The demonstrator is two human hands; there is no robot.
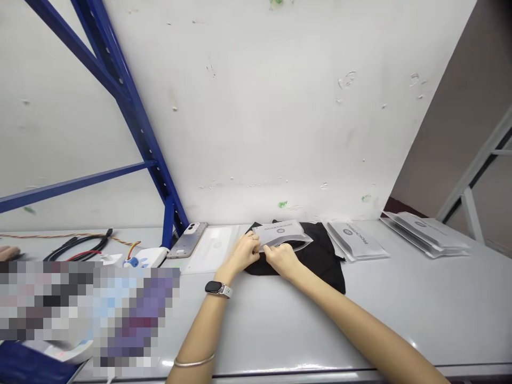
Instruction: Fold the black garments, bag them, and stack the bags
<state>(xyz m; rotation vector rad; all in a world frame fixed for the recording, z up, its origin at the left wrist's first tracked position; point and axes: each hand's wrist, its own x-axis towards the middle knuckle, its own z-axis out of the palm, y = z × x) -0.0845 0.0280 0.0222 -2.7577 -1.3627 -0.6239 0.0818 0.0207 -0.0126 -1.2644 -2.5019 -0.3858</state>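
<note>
A frosted plastic bag [286,229] with a printed logo lies over black cloth [328,266] near the wall. Both hands pinch the bag's near-left edge. My left hand [246,249], on the wrist with a watch, is closed on its left corner. My right hand [282,258] is closed on the edge just beside it. The bag's mouth gapes a little to the right of my right hand, with something dark showing inside.
More printed bags lie at right, one [358,241] beside the cloth and a stack [428,234] farther off. Left of my hands are a clear bag [212,248], a phone [189,240], cables [82,246] and a blue frame [140,122]. Another person's fingers [8,253] show far left.
</note>
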